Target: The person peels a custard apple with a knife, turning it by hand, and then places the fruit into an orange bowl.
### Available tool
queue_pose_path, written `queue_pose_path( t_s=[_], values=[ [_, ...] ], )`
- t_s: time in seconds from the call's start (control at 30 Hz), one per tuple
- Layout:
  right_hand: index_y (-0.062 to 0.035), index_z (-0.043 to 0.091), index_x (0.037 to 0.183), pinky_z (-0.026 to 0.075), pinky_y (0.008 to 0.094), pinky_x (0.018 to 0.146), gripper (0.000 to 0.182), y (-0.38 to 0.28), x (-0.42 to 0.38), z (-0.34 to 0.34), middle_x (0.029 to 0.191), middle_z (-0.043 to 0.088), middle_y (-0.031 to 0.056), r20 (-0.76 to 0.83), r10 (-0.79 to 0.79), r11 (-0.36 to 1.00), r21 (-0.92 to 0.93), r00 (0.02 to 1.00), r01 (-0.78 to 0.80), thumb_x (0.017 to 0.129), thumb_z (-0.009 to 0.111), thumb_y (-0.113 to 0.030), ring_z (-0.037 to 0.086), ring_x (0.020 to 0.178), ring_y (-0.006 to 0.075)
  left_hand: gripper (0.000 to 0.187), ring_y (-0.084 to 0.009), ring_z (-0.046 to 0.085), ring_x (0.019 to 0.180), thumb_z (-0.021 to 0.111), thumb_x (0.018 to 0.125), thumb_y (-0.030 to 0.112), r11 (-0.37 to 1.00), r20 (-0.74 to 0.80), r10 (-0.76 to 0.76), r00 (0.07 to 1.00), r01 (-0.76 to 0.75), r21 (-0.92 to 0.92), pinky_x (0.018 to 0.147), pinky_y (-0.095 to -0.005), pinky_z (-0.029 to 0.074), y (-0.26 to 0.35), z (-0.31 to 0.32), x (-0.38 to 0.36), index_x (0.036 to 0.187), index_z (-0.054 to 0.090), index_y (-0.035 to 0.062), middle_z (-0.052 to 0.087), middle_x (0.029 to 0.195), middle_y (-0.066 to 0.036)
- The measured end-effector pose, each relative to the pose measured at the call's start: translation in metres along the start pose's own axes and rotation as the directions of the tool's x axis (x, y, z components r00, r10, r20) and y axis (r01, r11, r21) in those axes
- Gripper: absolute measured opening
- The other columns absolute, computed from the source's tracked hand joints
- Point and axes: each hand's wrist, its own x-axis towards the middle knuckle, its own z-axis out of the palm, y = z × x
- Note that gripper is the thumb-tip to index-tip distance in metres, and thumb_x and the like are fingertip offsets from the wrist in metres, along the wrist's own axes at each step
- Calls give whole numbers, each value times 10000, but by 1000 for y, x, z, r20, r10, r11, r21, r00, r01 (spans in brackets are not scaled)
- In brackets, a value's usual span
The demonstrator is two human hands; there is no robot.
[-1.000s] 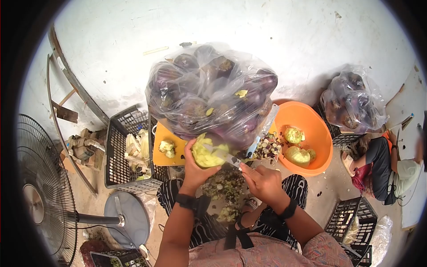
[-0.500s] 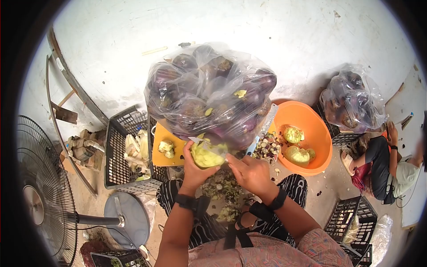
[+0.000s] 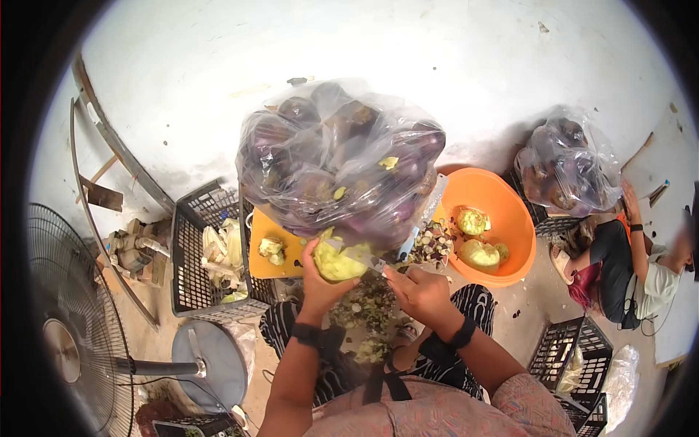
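My left hand [image 3: 320, 293] is wrapped round a peeled, pale yellow-green eggplant [image 3: 333, 266], thumb and fingers on its sides. In my right hand [image 3: 428, 297] is a knife [image 3: 364, 256], its blade lying across the top of the eggplant and pointing left. Both hands are above my lap, close in front of a large clear plastic bag [image 3: 320, 164] full of round purple eggplants. Left of the hands, a yellow board [image 3: 266, 220] carries a pale trimmed chunk [image 3: 271, 250].
To the right, an orange tub [image 3: 526, 251] holds several peeled eggplants [image 3: 479, 254]. Peelings [image 3: 364, 309] litter the floor between my legs. A black crate [image 3: 191, 295] and a fan [image 3: 62, 349] stand left. Another bag of eggplants [image 3: 568, 164] and a seated person [image 3: 641, 266] are at right.
The knife has drawn back to the right over the eggplant, and more of its blade shows. My right hand has shifted slightly right and down. The seated person's arm has moved.
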Motion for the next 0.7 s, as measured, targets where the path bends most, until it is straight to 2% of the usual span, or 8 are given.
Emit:
queue_pose_path(
  t_s=[0.2,0.27,0.4,0.47,0.53,0.6,0.67,0.7],
  values=[
    [-163,711,1115,407,336,408,329,-2,14,7,578,476,16,-18,-9,1000,7,1000,9,787,739,-144,494,438,193,1067,-236,457,1205,896,531,58,998,-14,18,1000,-18,52,1016,-360,431,-15,-5,1,1390,263,47,384,1327,-123],
    [-159,713,1104,406,335,407,316,0,25,11,579,476,16,-31,-11,1000,21,999,12,790,737,-144,495,438,194,1062,-234,453,1201,904,526,87,984,-38,-15,999,21,177,1014,-363,420,-16,-6,6,1379,271,46,365,1336,-127],
    [-155,708,1102,414,329,408,305,2,34,20,589,495,20,2,-27,999,26,1000,27,798,730,-144,511,450,197,1042,-230,456,1191,904,531,102,990,-40,-21,999,26,139,1007,-365,422,-16,-4,7,1365,282,43,356,1338,-130],
    [-153,706,1105,417,328,410,305,3,33,20,590,497,20,-1,-44,999,26,999,44,801,727,-143,514,454,198,1058,-219,518,1134,880,548,77,989,-17,-23,1000,25,145,962,-351,474,-10,-5,6,1395,245,57,452,1268,-124],
    [-128,671,1143,404,343,412,396,4,32,21,595,439,19,-25,-78,996,43,997,79,751,657,-73,480,469,194,1044,-224,498,1157,885,548,79,988,-14,-3,1000,5,154,979,-355,456,-18,-9,8,1382,258,58,427,1290,-127],
    [-135,679,1137,402,344,413,381,7,31,14,595,441,21,-11,-86,994,68,996,86,760,668,-83,481,467,197,1029,-229,479,1181,890,547,81,985,-34,15,999,-9,171,997,-359,438,-12,-8,7,1369,271,58,401,1312,-129],
    [-141,686,1131,400,345,414,365,9,24,5,595,442,23,9,-89,991,104,996,87,769,680,-93,482,465,201,1037,-229,497,1180,887,550,66,995,-26,-99,995,98,-30,992,-356,455,12,-2,9,1377,262,70,440,1293,-128],
    [-158,690,1144,407,337,415,361,13,20,0,593,471,26,24,-63,994,96,998,60,786,702,-114,499,458,201,1037,-229,497,1180,887,550,66,995,-45,-96,994,95,-28,992,-356,455,10,-3,8,1377,262,70,440,1293,-128]
  ],
)
